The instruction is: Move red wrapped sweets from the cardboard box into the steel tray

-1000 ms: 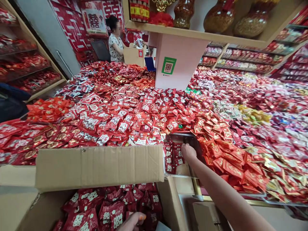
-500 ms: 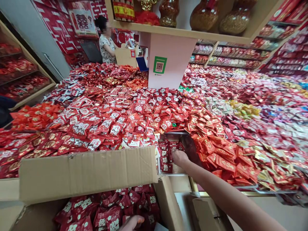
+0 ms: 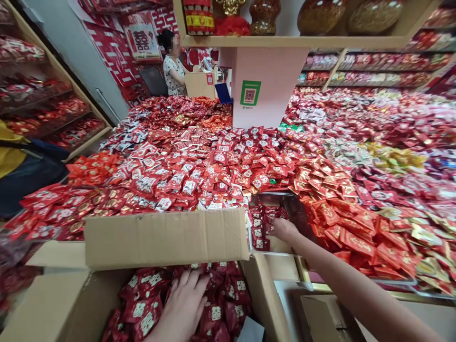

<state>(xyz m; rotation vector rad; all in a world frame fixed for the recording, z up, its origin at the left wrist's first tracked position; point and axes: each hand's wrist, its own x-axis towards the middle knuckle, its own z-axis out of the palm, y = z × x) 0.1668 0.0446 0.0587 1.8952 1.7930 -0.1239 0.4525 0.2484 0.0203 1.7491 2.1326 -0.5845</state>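
Pale pillar (image 3: 270, 71) standing approx 1 o'clock, green QR sign (image 3: 251, 93) sticking to it; wood shelf (image 3: 295, 42) jutting out just above. Grey wall (image 3: 80, 54) running down at 10, red-patt. wall (image 3: 109, 54) showing nr 10:30. Racks (image 3: 44, 121) lining 9–10, more racks (image 3: 384, 77) filling 2. Wood desk (image 3: 196, 85) sitting at 11. Light falling fairly even.

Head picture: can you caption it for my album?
Left hand on red double-happiness packets in a cardboard box, right hand inside a tray of similar packets.
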